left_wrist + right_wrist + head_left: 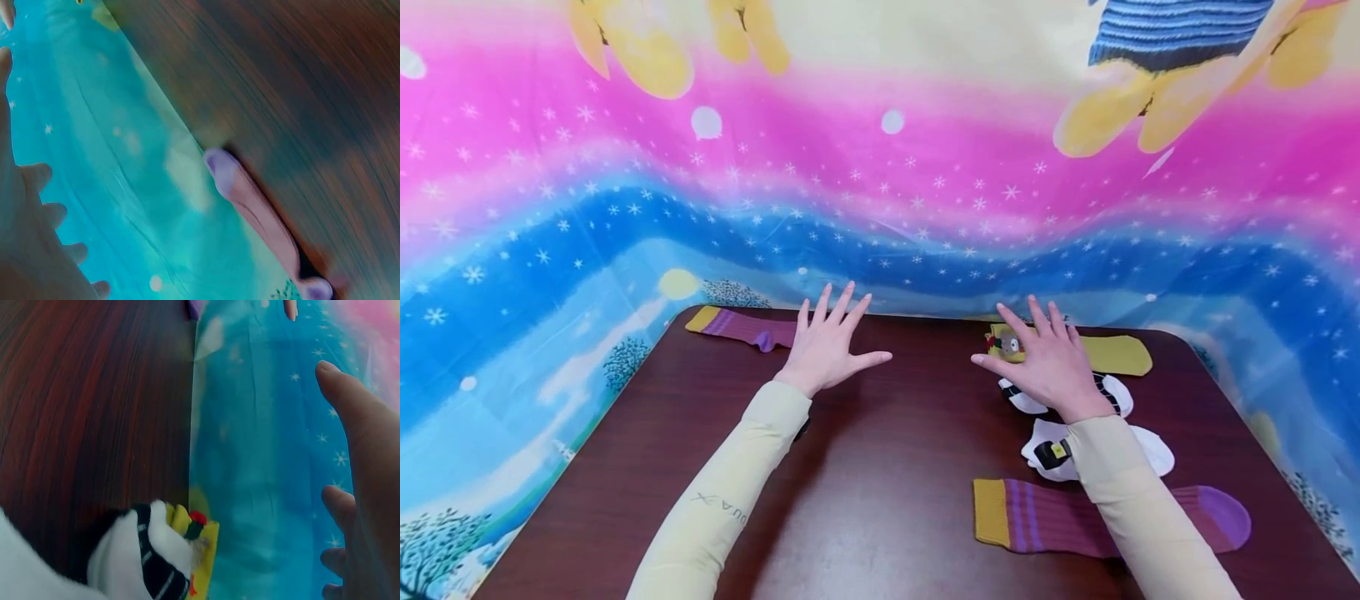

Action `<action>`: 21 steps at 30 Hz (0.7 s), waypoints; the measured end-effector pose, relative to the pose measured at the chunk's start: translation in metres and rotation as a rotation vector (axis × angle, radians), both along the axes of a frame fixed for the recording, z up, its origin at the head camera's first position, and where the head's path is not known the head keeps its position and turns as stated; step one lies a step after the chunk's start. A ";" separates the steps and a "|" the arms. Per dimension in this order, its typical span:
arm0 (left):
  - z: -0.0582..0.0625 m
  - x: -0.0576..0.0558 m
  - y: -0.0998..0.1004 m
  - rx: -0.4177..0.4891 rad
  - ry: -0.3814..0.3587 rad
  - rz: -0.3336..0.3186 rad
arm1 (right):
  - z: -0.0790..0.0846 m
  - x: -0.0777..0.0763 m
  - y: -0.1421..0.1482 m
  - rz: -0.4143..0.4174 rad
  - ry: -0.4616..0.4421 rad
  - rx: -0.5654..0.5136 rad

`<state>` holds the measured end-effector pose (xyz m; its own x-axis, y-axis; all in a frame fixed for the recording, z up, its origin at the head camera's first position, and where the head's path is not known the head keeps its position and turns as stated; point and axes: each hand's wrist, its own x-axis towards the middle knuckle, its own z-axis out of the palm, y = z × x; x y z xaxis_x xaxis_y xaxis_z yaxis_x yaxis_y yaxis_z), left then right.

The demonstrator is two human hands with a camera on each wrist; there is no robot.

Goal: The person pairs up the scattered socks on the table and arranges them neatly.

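Both hands are held up over the far part of the table with fingers spread, holding nothing. My left hand (826, 346) is nearest a maroon sock (741, 326) with a mustard cuff and purple stripes; the hand hides part of it in the head view. In the left wrist view that sock (265, 222) lies along the table edge, its purple toe showing. My right hand (1048, 367) is above a yellow sock (1120, 355) with a cartoon figure and a white-and-black sock (1116, 393), partly covering both.
Under the right forearm lie a white sock (1152, 450) with a black patch and another maroon sock (1052, 517) with a mustard cuff. The dark wooden table (880, 500) meets a colourful printed cloth (865, 183) at its back and sides.
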<state>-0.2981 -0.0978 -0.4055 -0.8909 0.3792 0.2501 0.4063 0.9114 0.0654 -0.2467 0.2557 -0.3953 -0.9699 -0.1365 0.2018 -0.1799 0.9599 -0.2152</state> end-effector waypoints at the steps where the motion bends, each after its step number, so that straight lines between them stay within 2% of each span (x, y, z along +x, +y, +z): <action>1: 0.000 0.000 -0.003 0.001 -0.001 0.004 | -0.001 -0.001 -0.002 0.002 -0.002 0.000; 8: -0.003 -0.003 -0.020 0.018 -0.032 0.032 | -0.009 -0.007 -0.017 0.030 -0.021 -0.014; 14: -0.011 -0.010 -0.033 0.027 -0.064 0.027 | -0.017 -0.015 -0.028 0.029 -0.038 -0.036; 21: -0.021 -0.016 -0.051 0.010 -0.091 0.067 | -0.026 -0.023 -0.045 0.039 -0.035 -0.018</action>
<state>-0.3144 -0.1490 -0.4269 -0.9332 0.3162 0.1709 0.3368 0.9353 0.1083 -0.2696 0.2111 -0.4218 -0.9704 -0.1708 0.1706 -0.2089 0.9482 -0.2391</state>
